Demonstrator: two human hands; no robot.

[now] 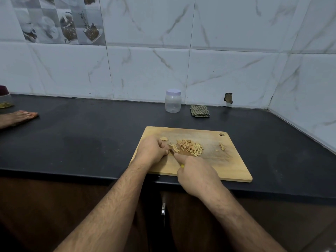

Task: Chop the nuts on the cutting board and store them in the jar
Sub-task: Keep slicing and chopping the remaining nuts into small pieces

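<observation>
Black desk [91, 135] carried a cutting board [227, 166], long axis left-right, bearing chopped nuts [189, 147]. Left hand [151, 150] curled, pinning a nut; right hand [196, 176] grasped a yellow-handled knife [182, 166]. Behind stood the lidded jar [173, 101], apparently empty.

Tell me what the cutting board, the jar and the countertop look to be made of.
Cutting board: pale wood, matt, with visible grain and knife wear. Jar: clear plastic by its look, with a pale opaque lid. Countertop: dark stone or similar, smooth and dull.
</observation>
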